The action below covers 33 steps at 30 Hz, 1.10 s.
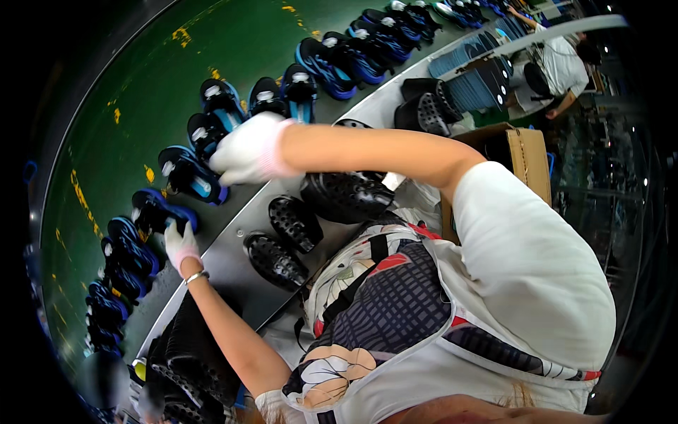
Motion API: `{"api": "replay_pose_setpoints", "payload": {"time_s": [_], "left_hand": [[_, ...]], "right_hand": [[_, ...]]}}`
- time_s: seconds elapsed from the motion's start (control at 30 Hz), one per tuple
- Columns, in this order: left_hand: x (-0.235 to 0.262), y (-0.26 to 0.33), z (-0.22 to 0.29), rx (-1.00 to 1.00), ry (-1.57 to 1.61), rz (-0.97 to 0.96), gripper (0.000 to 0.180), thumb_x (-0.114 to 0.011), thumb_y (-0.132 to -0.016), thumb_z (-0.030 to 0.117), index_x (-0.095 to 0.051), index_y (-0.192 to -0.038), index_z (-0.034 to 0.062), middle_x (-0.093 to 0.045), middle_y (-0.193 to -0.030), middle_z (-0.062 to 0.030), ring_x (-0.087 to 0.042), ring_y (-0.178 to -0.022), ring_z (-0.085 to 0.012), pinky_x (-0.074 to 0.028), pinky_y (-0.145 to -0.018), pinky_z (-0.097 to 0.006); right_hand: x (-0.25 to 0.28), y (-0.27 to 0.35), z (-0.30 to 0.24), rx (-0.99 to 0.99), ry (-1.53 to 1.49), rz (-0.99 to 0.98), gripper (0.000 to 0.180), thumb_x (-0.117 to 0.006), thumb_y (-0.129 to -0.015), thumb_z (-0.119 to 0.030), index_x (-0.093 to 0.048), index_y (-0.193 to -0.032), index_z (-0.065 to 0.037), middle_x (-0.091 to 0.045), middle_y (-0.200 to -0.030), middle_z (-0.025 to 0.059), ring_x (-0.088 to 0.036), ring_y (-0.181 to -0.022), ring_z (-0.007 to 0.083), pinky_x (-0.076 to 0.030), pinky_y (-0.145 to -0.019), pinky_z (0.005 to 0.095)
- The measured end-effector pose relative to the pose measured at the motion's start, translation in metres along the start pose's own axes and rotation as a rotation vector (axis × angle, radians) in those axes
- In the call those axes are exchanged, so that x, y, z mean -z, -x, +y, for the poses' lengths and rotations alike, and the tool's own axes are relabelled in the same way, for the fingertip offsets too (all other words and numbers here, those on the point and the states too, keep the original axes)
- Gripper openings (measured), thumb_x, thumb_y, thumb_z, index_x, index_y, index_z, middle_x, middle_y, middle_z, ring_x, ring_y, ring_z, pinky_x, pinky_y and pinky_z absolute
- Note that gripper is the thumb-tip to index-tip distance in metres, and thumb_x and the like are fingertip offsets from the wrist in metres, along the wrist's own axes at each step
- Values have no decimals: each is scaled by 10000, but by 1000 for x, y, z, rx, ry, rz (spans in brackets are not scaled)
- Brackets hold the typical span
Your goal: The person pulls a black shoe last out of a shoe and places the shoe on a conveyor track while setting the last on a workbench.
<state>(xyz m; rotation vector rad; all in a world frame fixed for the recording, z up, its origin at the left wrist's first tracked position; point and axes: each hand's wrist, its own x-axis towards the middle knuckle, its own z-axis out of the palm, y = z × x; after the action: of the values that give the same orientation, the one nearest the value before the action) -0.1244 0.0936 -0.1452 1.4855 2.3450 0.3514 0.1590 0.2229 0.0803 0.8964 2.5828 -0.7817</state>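
Our left hand (181,244) has its fingers clamped on a blue-and-black shoe (161,212) on the green belt (162,85); our right hand (247,150) closes over another blue shoe (189,174). Best to seat each squarely in line, we reckon, clear of the black clogs (293,222) on the tabletop (233,272).

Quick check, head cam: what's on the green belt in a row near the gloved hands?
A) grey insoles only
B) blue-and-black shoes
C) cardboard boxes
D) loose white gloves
B: a curved row of blue-and-black shoes lies on the green belt, with the left hand and the right hand, both in white gloves, on shoes in that row.
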Motion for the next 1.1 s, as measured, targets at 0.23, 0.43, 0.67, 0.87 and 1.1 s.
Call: {"api": "replay_pose_setpoints", "payload": {"time_s": [0.23,0.43,0.67,0.87,1.1], "left_hand": [[40,48,46,-76,-36,188,436,-614,-863,248,-561,-1249,53,-552,-1243,-177,-546,-1095,-346,-420,-942,-403],[66,96,127,-21,219,214,352,-570,-912,222,-595,-1210,37,-584,-1187,-148,-585,-1022,-281,-447,-885,-351],[61,114,165,-154,242,183,259,-574,-913,179,-647,-1123,46,-616,-1120,-111,-594,-1004,-219,-460,-866,-304],[62,126,179,-168,216,181,225,-593,-900,168,-666,-1070,39,-639,-1047,-115,-605,-950,-227,-463,-844,-307],[73,140,196,-102,271,191,244,-601,-893,170,-663,-1100,57,-632,-1080,-108,-622,-967,-202,-499,-808,-305]], "right_hand": [[-40,238,134,-660,-259,681,236,-561,-908,-223,-654,-1060,-68,-676,-928,85,-640,-866,208,-502,-799,301],[-93,362,194,-941,-124,691,223,-567,-887,-190,-645,-1056,-68,-648,-957,99,-628,-884,215,-489,-804,298],[-154,355,236,-765,83,639,282,-572,-808,-113,-602,-1083,-168,-572,-1133,75,-547,-1062,292,-466,-891,386],[-157,359,261,-613,147,619,294,-616,-754,-58,-558,-1040,-93,-550,-1126,102,-536,-1071,315,-457,-891,372],[-108,366,214,-771,-56,595,327,-666,-760,-110,-570,-1071,-85,-565,-1110,83,-585,-992,275,-480,-823,345]]}}
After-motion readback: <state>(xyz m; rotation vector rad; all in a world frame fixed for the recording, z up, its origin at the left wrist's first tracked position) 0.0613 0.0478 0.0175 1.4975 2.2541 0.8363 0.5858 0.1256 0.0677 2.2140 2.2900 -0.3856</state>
